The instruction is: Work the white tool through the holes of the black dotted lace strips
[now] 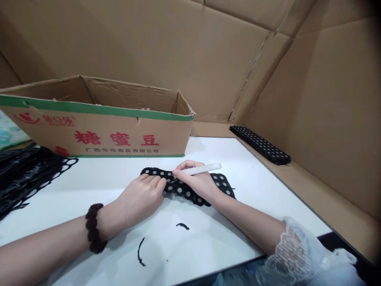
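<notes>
Two hands at a dotted black piece (179,190), mid-frame.
Left hand (148,190), fingers curled, presses its left end against the white surface (226,238); right hand (198,180) pinches a pale, slim tool (205,169) over it.

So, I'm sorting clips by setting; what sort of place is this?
Probably a small craft workstation: white work surface, cardboard walls, and a pen-like tool held over dotted black pieces.
</notes>
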`<state>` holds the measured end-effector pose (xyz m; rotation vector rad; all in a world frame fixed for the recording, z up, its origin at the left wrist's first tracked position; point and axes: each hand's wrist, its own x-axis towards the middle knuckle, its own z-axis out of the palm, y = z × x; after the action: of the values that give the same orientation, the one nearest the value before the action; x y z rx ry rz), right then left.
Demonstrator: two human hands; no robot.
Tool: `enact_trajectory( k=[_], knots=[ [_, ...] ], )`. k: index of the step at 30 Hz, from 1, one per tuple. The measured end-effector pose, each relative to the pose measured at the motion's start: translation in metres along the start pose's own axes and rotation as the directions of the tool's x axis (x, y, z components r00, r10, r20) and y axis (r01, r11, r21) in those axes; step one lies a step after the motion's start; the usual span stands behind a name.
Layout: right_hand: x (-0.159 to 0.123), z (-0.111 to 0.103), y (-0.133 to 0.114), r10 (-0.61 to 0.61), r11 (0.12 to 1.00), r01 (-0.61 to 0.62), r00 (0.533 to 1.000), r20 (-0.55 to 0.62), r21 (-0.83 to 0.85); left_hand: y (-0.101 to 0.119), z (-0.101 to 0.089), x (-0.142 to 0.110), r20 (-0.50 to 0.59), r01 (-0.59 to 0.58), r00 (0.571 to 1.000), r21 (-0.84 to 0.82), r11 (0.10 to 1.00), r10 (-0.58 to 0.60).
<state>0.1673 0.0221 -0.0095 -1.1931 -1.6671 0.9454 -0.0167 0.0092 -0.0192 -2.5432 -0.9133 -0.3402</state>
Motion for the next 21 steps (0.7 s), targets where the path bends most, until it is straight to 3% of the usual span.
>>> enact_trajectory(
  k=[5, 8, 14, 17, 21],
  knots=[
    [-0.002, 0.000, -0.003, -0.051, 0.999, 0.052, 0.997, 0.058, 0.001, -0.007, 0.002, -0.001, -0.058, -0.002, 0.998, 0.054, 0.999, 0.005],
    [-0.002, 0.000, 0.000, -0.057, 0.998, 0.057, 0.996, 0.065, 0.006, -0.011, 0.003, -0.002, 0.009, -0.049, 0.999, 0.041, 0.998, 0.049],
    [0.002, 0.001, 0.003, 0.003, 0.998, -0.006, 0.999, 0.038, 0.070, -0.009, -0.003, -0.003, 0.131, 0.071, 0.989, -0.045, 0.996, -0.065],
    [0.007, 0.004, -0.006, 0.004, 0.996, -0.004, 1.000, 0.007, 0.085, -0.007, -0.005, -0.004, 0.117, 0.029, 0.993, -0.032, 0.999, -0.025],
    [0.011, 0.014, -0.015, -0.075, 0.983, 0.060, 0.994, 0.083, 0.174, -0.004, -0.004, -0.007, 0.064, 0.050, 0.997, 0.019, 0.999, -0.051]
  ],
)
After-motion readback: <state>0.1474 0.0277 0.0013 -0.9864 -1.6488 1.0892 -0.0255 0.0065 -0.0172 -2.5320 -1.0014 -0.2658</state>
